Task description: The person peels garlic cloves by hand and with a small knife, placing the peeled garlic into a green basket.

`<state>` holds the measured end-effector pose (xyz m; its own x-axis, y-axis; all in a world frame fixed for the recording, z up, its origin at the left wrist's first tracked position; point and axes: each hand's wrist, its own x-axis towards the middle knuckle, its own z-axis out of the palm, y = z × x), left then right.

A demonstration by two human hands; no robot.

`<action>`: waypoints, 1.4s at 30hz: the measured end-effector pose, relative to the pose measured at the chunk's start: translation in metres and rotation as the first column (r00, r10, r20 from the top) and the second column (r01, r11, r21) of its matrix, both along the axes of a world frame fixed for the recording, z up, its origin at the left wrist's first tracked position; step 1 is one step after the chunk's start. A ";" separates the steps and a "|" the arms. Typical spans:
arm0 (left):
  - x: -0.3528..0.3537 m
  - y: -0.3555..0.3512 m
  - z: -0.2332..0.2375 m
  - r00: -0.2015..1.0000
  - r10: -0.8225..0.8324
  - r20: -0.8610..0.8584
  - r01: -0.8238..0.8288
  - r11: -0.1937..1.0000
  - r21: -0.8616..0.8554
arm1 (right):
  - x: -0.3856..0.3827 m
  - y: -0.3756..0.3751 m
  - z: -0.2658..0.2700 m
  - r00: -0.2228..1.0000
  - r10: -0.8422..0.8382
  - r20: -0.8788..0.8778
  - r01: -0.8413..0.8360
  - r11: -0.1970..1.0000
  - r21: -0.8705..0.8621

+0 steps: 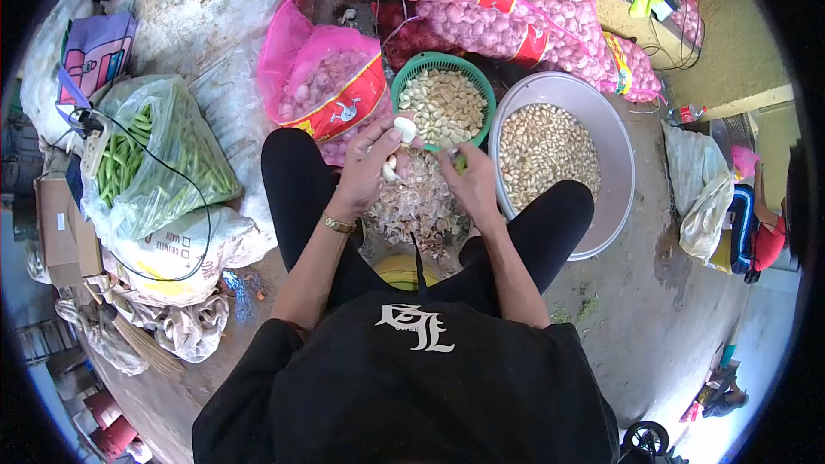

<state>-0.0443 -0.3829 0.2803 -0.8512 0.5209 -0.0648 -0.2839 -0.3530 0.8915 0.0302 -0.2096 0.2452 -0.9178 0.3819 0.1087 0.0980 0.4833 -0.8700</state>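
My left hand (368, 167) pinches a white peeled garlic clove (405, 129) between thumb and fingertips. More pale cloves (390, 168) show against its curled fingers. Close by, my right hand (474, 180) is closed around a small green object (461, 162), mostly hidden by the fingers; I cannot tell what it is. Just beyond both hands stands a green plastic colander (492, 103) with peeled cloves in it. Under the hands, between my legs, lies a heap of papery garlic skins (417, 206). To the right, a wide pale basin (614, 176) contains many brownish cloves (547, 155).
An open pink mesh sack of garlic (322, 77) stands at the front left, and full garlic sacks (516, 21) are stacked behind the colander. On the left, a plastic bag of green beans (163, 155) rests by white sacks (202, 26). Another person (765, 232) sits far right.
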 end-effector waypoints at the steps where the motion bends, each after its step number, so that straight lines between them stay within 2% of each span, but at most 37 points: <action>1: 0.000 -0.004 0.002 0.998 -0.039 0.058 0.035 0.998 0.058 | 0.006 0.003 -0.010 1.000 0.000 0.000 0.001 1.000 -0.001; 3: -0.002 -0.008 0.002 0.995 -0.082 0.058 0.077 0.994 0.081 | 0.013 0.007 -0.031 0.996 0.075 0.046 -0.084 0.966 0.244; 7: -0.001 -0.010 0.004 0.991 -0.115 0.073 0.104 0.985 0.136 | 0.013 0.009 -0.040 0.993 0.101 0.069 -0.114 0.966 0.232; 9: -0.001 -0.008 0.002 0.988 -0.127 0.084 0.113 0.981 0.160 | 0.014 0.010 -0.035 0.977 0.144 0.156 -0.191 0.918 0.348; 10: -0.001 -0.008 0.002 0.987 -0.129 0.091 0.113 0.979 0.169 | 0.014 0.011 -0.032 0.978 0.143 0.154 -0.190 0.917 0.351; 13: -0.001 -0.007 0.000 0.990 -0.111 0.089 0.099 0.987 0.128 | 0.015 0.007 -0.019 0.985 0.097 0.146 -0.132 0.958 0.254; 14: -0.002 -0.007 -0.001 0.992 -0.097 0.076 0.091 0.993 0.080 | 0.013 0.004 -0.013 0.991 0.116 0.063 -0.116 0.993 0.004; 15: -0.002 -0.007 -0.001 0.993 -0.095 0.076 0.089 0.993 0.079 | 0.011 0.000 -0.006 0.994 0.111 -0.021 -0.113 0.962 -0.247; 16: -0.002 -0.007 -0.001 0.994 -0.098 0.040 0.096 0.995 0.039 | 0.009 -0.005 0.011 0.993 0.112 -0.021 -0.114 0.962 -0.248; 18: 0.001 -0.007 0.000 0.994 -0.106 0.007 0.106 0.994 -0.002 | 0.007 -0.016 0.041 0.995 0.030 -0.091 -0.071 0.864 -0.498; 20: 0.003 -0.004 0.003 0.991 -0.103 -0.081 0.095 0.991 -0.095 | 0.003 -0.020 0.041 0.987 0.041 -0.158 -0.115 0.862 -0.493; 22: 0.003 -0.005 0.002 0.989 -0.111 -0.097 0.101 0.990 -0.098 | 0.000 -0.021 0.041 0.973 0.056 -0.225 -0.162 0.859 -0.485; 25: -0.001 -0.007 -0.001 0.982 -0.146 -0.121 0.131 0.984 -0.122 | -0.001 -0.019 0.041 0.978 0.095 -0.185 -0.168 0.883 -0.438; 27: -0.005 -0.009 -0.005 0.976 -0.174 -0.128 0.156 0.977 -0.145 | -0.005 -0.015 0.046 0.980 0.192 -0.061 -0.200 0.887 -0.416; 28: -0.008 -0.009 -0.009 0.969 -0.165 -0.183 0.131 0.975 -0.181 | -0.008 -0.013 0.053 0.980 0.190 -0.058 -0.197 0.888 -0.416; 29: -0.009 -0.010 -0.013 0.958 -0.157 -0.238 0.105 0.971 -0.216 | -0.011 -0.010 0.061 0.976 0.209 -0.055 -0.207 0.837 -0.507; 30: -0.009 -0.010 -0.015 0.959 -0.156 -0.238 0.105 0.971 -0.214 | -0.016 -0.007 0.074 0.972 0.228 -0.055 -0.216 0.777 -0.591; 31: -0.009 -0.010 -0.018 0.976 -0.141 -0.167 0.106 0.974 -0.202 | -0.018 -0.001 0.089 0.971 0.231 -0.055 -0.218 0.777 -0.590; 32: -0.009 -0.011 -0.019 0.988 -0.127 -0.093 0.108 0.976 -0.190 | -0.019 0.006 0.107 0.975 0.172 -0.142 -0.223 0.726 -0.650; 33: -0.008 -0.011 -0.019 0.988 -0.126 -0.092 0.106 0.976 -0.191 | -0.020 0.010 0.120 0.969 0.104 -0.224 -0.235 0.670 -0.704; 34: -0.007 -0.011 -0.018 0.995 -0.100 0.002 0.100 0.990 -0.105 | -0.020 0.012 0.127 0.969 0.105 -0.224 -0.235 0.669 -0.705; 35: -0.005 -0.010 -0.017 0.992 -0.081 0.098 0.083 0.996 -0.018 | -0.020 0.013 0.132 0.966 0.144 -0.214 -0.247 0.757 -0.605; 36: -0.003 -0.009 -0.016 0.992 -0.081 0.098 0.083 0.996 -0.019 | -0.020 0.013 0.135 0.963 0.180 -0.199 -0.257 0.831 -0.493; 37: -0.002 -0.008 -0.013 0.991 -0.066 0.119 0.064 0.998 0.014 | -0.019 0.013 0.123 0.963 0.180 -0.200 -0.258 0.831 -0.492; 39: -0.002 -0.005 -0.012 0.989 -0.052 0.141 0.045 0.998 0.047 | -0.012 0.008 0.073 0.975 0.223 0.008 -0.215 0.946 -0.242; 41: -0.003 -0.004 -0.015 0.993 -0.039 0.110 0.039 0.999 0.004 | -0.007 0.001 0.050 0.979 0.201 -0.036 -0.204 0.945 -0.255; 42: -0.002 -0.003 -0.016 0.993 -0.037 0.113 0.037 0.999 0.001 | -0.005 -0.004 0.048 0.987 0.150 -0.050 -0.158 0.920 -0.359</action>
<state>-0.0460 -0.3856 0.2646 -0.8185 0.5519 -0.1598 -0.3954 -0.3394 0.8535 0.0254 -0.2139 0.2932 -0.9674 0.2529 0.0098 0.0276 0.1441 -0.9892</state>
